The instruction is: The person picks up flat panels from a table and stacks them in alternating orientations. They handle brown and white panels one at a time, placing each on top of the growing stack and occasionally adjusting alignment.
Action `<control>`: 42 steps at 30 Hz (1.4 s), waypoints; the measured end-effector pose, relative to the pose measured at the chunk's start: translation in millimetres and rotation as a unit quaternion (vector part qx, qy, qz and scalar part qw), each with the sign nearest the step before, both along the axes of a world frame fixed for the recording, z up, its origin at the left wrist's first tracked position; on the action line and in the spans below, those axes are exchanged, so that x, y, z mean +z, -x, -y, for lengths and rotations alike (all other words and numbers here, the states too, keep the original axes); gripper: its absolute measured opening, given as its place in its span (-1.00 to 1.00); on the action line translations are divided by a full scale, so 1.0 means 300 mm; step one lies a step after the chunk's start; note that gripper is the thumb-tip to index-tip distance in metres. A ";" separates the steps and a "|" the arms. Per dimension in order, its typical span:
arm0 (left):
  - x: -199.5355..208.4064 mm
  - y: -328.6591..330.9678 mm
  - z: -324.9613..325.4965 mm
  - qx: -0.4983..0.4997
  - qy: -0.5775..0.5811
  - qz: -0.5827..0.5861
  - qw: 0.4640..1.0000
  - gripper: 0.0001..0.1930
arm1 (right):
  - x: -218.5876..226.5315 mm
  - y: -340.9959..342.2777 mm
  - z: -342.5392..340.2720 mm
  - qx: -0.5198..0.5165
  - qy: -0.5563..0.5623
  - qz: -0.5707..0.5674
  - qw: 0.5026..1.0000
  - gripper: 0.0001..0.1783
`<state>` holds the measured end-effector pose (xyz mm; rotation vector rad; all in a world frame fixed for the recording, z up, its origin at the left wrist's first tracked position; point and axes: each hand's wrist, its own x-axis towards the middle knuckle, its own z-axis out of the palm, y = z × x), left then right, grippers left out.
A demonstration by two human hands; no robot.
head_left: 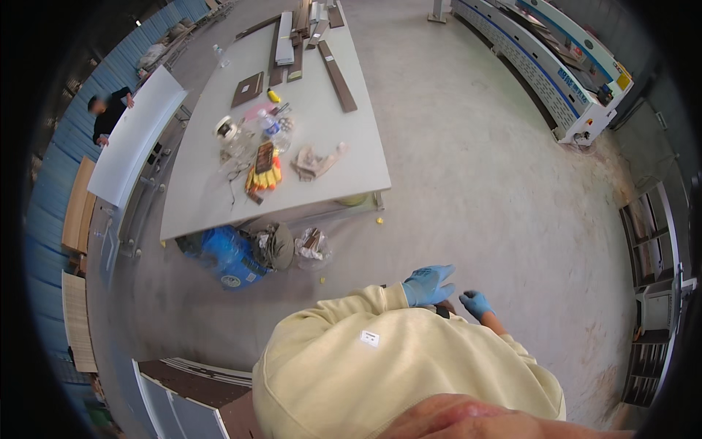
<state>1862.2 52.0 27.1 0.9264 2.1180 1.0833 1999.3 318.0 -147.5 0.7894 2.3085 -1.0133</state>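
Observation:
Both my hands wear light blue gloves and are held close together in front of my cream sweatshirt (pixel 409 344), over the grey floor. My left hand (pixel 428 285) has its fingers stretched toward the right, with nothing seen in them. A little to its right, my right hand (pixel 477 303) is loosely bent, fingers pointing left; nothing shows in it. Neither hand touches the long pale table (pixel 336 164) ahead on the left. On that table lie yellow-and-orange gloves (pixel 265 178), a phone (pixel 264 156), a clear jar (pixel 232 137), a water bottle (pixel 270 124) and a crumpled cloth (pixel 316 162).
Brown and white boards (pixel 336 77) lie along the table's far end. A blue bag (pixel 232 256) sits beneath its near edge. Another person (pixel 111 115) stands at a white panel (pixel 139 139) on the left. A long machine (pixel 541 73) is far right; a shelf unit (pixel 651 293) stands nearer.

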 end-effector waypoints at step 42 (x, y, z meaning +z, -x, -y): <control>-0.002 4.539 -1.079 0.181 -0.001 -0.046 0.982 -0.65 | -0.390 4.229 -1.643 0.099 -0.057 0.209 0.971 -0.47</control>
